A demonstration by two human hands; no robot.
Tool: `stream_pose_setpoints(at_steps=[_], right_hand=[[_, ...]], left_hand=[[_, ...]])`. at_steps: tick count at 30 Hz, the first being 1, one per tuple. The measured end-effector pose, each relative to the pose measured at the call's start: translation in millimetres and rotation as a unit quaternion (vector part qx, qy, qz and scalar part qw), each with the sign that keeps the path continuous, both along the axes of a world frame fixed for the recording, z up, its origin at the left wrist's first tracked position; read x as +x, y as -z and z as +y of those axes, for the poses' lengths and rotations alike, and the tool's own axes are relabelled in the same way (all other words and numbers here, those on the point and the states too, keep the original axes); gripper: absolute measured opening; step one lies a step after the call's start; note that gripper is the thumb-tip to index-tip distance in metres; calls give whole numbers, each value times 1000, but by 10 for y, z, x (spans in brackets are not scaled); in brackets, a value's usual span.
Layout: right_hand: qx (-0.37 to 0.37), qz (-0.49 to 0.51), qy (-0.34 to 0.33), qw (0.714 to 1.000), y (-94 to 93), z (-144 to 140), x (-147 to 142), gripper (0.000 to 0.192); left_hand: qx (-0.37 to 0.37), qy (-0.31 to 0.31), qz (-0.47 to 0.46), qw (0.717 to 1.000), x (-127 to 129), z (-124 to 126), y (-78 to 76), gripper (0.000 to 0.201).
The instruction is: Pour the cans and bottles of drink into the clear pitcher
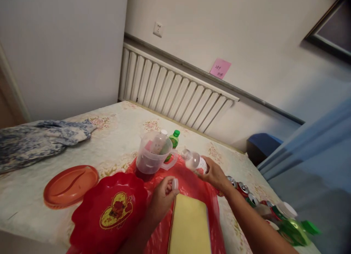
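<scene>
Head view: the right hand (215, 175) grips a small clear bottle (194, 160) by its lower body, fingers clamped round it, the bottle tipped so its open neck points toward ten o'clock at the clear measuring jug (153, 153). The mouth of the bottle sits just beside the jug's handle, at the jug's three o'clock, apart from the rim. The left hand (163, 195) is at seven o'clock from the bottle, fingers closed on a small white cap (174, 183) pinched at the fingertips.

All this lies over a red plastic sheet (192, 184) spread on a surface covered with a pale flowered cloth (115, 137) — whether desk or bed, I cannot tell. Behind the jug, at its one o'clock, stands a green-capped bottle (174, 138), with a white-capped bottle (161, 138) seen through the jug's wall. A yellow pad (189, 228) lies at six o'clock from the left hand, touching the sheet. At nine o'clock from that hand sits a red scalloped tray (109, 210) with a heart design, and farther out an orange oval plate (70, 186). Drink cans (244, 190) line the edge under the right forearm — green crumpled bottles (296, 230) lie at their four o'clock. A blue patterned cloth (41, 140) is bunched at the far left.
</scene>
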State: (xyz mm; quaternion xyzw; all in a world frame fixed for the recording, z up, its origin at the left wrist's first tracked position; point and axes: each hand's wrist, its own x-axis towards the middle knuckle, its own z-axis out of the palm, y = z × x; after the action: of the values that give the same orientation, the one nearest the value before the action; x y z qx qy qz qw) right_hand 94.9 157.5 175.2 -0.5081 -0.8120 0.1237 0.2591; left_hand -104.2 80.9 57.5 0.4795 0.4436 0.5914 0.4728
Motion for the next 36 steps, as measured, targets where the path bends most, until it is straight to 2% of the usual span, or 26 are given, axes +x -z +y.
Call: stream_pose_setpoints(at_steps=[3, 5, 10, 17, 24, 28, 36], right_hand=[[-42, 30, 4, 999, 324, -259, 146, 45], [-65, 29, 0, 997, 463, -402, 167, 40], [-74, -2, -8, 997, 612, -532, 133, 39], [-46, -41, -35, 997, 610, -509, 104, 34], [-29, -66, -59, 996, 549, -540, 71, 33], [-53, -22, -56, 997, 540, -551, 67, 32], [-107, 79, -54, 990, 585, -504, 108, 47]], left_hand=[[4, -17, -42, 999, 2, 21, 31, 37], [10, -12, -42, 999, 5, 20, 33, 37], [13, 13, 8, 1000, 13, -12, -17, 35], [37, -3, 52, 998, 4, 4, -1, 34], [95, 12, 111, 989, -20, -33, -106, 30], [111, 13, 105, 988, -12, -30, -102, 34], [140, -6, 85, 986, 54, 1, -55, 53]])
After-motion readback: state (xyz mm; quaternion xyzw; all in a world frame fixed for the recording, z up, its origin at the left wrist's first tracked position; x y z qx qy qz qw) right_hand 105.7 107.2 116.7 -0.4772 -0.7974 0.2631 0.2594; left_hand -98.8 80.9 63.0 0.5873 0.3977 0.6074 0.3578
